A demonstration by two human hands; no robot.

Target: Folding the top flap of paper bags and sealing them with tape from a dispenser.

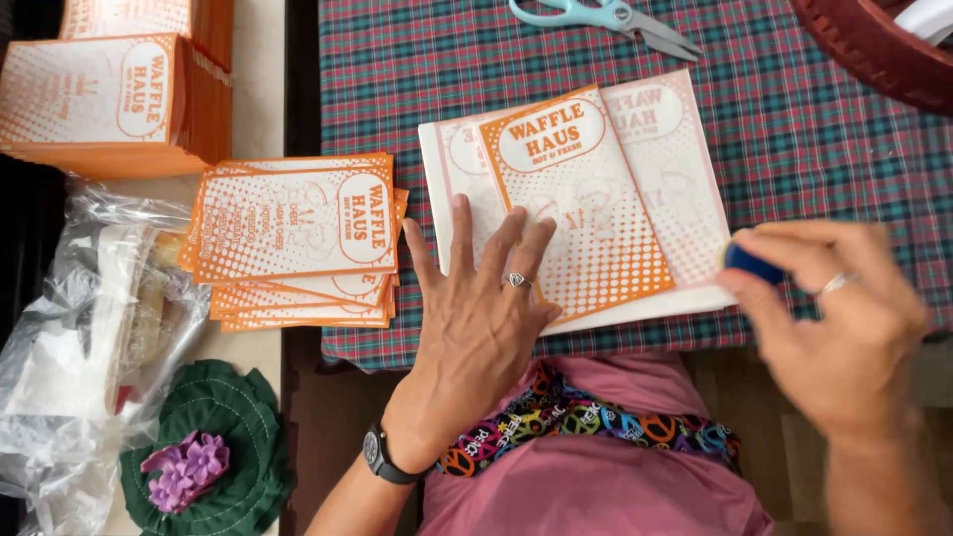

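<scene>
The orange-printed paper sleeve (576,199) lies on a white sheet (635,303) on the plaid-covered counter (794,119). Left hand (476,318) presses flat on it, fingers spread, holding nothing. Right hand (844,318) pinches a small blue object (751,262) at the sleeve's right edge. This looks like the gluing or sealing step; a steady pass along that edge seems called for. More sleeves (298,238) are stacked left of it.

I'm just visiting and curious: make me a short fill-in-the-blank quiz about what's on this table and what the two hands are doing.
1. The left hand lies flat on an orange-and-white paper bag, and wears a ring and a black ____ at the wrist.
2. The right hand pinches a small ____ -coloured object in its fingers.
3. At the table's far edge lie light-blue ____.
4. The tablecloth has a ____ pattern.

Missing words: watch; blue; scissors; plaid
</scene>
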